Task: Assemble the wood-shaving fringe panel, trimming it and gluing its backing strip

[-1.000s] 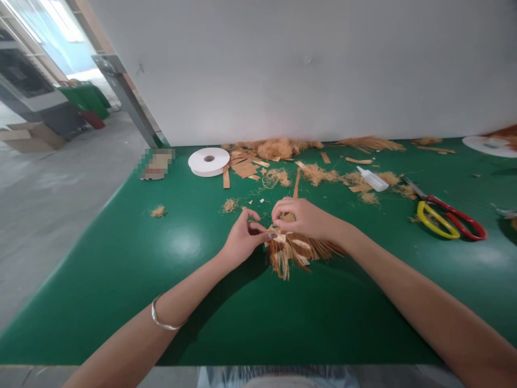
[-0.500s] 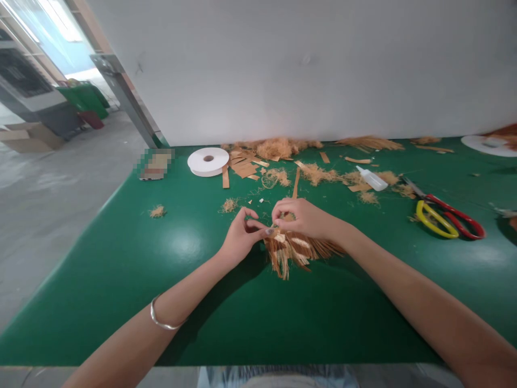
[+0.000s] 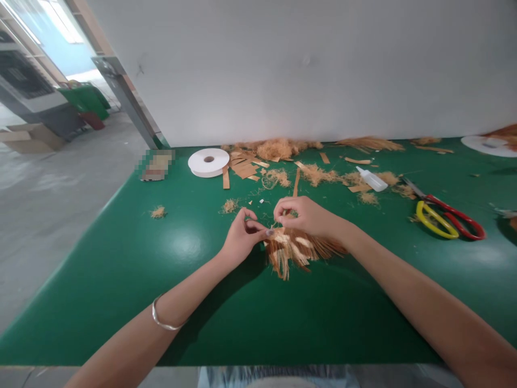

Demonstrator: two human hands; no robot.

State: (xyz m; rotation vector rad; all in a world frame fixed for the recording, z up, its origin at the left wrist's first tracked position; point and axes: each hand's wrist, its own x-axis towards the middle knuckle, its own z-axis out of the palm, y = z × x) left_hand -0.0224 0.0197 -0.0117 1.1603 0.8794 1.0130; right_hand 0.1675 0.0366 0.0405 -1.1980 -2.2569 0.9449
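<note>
A fringed bundle of tan and brown straw-like strips (image 3: pixel 285 253) lies on the green table, its loose ends fanned toward me. My left hand (image 3: pixel 244 234) pinches the bundle's upper left edge between thumb and fingers. Just above that edge, my right hand (image 3: pixel 301 215) has its thumb and fingertips pressed together; whatever sits in that pinch is too small to make out. Part of the bundle is hidden beneath my right hand and wrist. A narrow tan strip (image 3: pixel 297 183) lies just beyond my right hand.
Scissors (image 3: pixel 444 215) with yellow and red handles lie to the right, near a white squeeze bottle (image 3: pixel 371 179). A white ribbon roll (image 3: pixel 208 163) is at the back left. Fibre tufts (image 3: pixel 278 148) and cut strips (image 3: pixel 244 167) are scattered along the grey wall (image 3: pixel 302 75).
My right hand has shifted very slightly up and away from the bundle's edge. My left hand keeps its pinch, and the bundle stays in place.
</note>
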